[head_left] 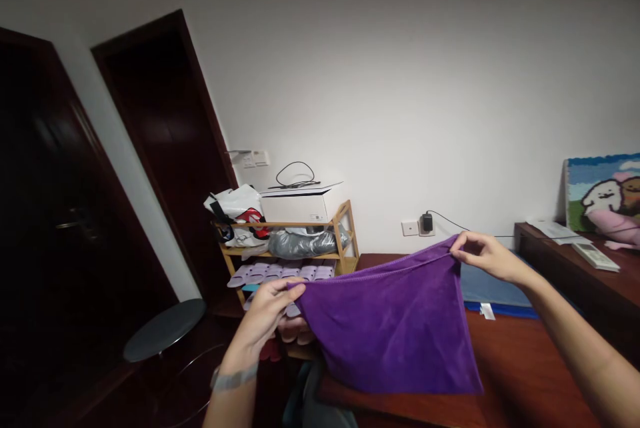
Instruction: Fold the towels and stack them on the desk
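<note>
A purple cloth (390, 328) hangs stretched between my two hands, above the front of a reddish-brown wooden table (520, 361). My left hand (273, 308) pinches its upper left corner between thumb and fingers. At the upper right corner, my right hand (480, 255) grips the cloth, held somewhat higher than the left. The top edge slopes up to the right and looks doubled, and the lower part drapes down with soft creases. Behind the cloth, a folded blue cloth (500, 291) with a white tag lies on the table, partly hidden by my right arm.
A wooden shoe rack (347, 235) stands behind my left hand, bearing slippers, bags and a white box (295, 205). At left is a round dark stool (165, 331). A plugged-in adapter (427, 222) sits on the wall. A raised ledge at right holds a remote (595, 257).
</note>
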Motion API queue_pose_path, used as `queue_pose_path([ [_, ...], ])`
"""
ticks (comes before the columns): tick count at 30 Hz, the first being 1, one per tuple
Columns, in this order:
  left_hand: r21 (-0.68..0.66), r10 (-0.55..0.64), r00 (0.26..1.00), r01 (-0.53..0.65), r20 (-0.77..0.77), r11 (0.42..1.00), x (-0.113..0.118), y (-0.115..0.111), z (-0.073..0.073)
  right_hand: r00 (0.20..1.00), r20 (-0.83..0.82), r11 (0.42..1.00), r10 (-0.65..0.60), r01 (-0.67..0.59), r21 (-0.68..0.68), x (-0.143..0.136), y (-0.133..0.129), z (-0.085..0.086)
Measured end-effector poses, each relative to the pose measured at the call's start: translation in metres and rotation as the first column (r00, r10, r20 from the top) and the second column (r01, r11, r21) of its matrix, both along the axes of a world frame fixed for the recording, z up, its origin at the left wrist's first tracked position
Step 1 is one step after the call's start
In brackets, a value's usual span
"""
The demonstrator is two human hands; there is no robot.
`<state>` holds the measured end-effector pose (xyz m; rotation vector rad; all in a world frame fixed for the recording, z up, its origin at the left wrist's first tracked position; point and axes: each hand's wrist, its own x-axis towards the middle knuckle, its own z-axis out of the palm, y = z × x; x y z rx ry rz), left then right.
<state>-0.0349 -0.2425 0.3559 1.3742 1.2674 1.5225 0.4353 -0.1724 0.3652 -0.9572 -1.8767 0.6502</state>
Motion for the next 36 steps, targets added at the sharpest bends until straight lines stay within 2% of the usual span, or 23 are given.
queue_pose_path([
  [3, 0.037, -0.029, 0.997, 0.027, 0.071, 0.999, 0.009, 0.003, 0.019, 0.998, -0.048, 0.999, -0.047, 0.048, 0.012, 0.003, -0.009, -0.002],
  [8, 0.109, 0.002, 0.999, -0.006, 0.036, 0.994, 0.021, 0.002, 0.032, 0.996, -0.066, 0.997, -0.066, 0.069, 0.040, 0.006, -0.022, -0.004],
  [14, 0.197, 0.002, 1.000, -0.008, 0.027, 0.980, 0.018, 0.002, 0.050, 0.977, -0.145, 0.983, -0.157, 0.169, 0.077, 0.015, -0.037, 0.013],
  [20, 0.138, -0.063, 0.991, 0.047, 0.120, 0.989, 0.022, 0.014, 0.070, 0.970, -0.188, 0.984, -0.155, 0.169, 0.062, 0.027, -0.038, 0.027],
  [25, 0.162, -0.130, 0.981, 0.107, 0.142, 0.981, 0.031, 0.023, 0.079, 0.958, -0.214, 0.980, -0.192, 0.198, 0.006, 0.030, -0.042, 0.035],
  [31, 0.192, -0.079, 0.981, 0.045, 0.175, 0.980, 0.035, 0.029, 0.084, 0.944, -0.217, 0.967, -0.248, 0.253, -0.004, 0.026, -0.045, 0.041],
  [36, 0.190, -0.066, 0.982, 0.032, 0.175, 0.981, 0.040, 0.028, 0.088, 0.943, -0.234, 0.968, -0.235, 0.249, 0.028, 0.026, -0.055, 0.045],
])
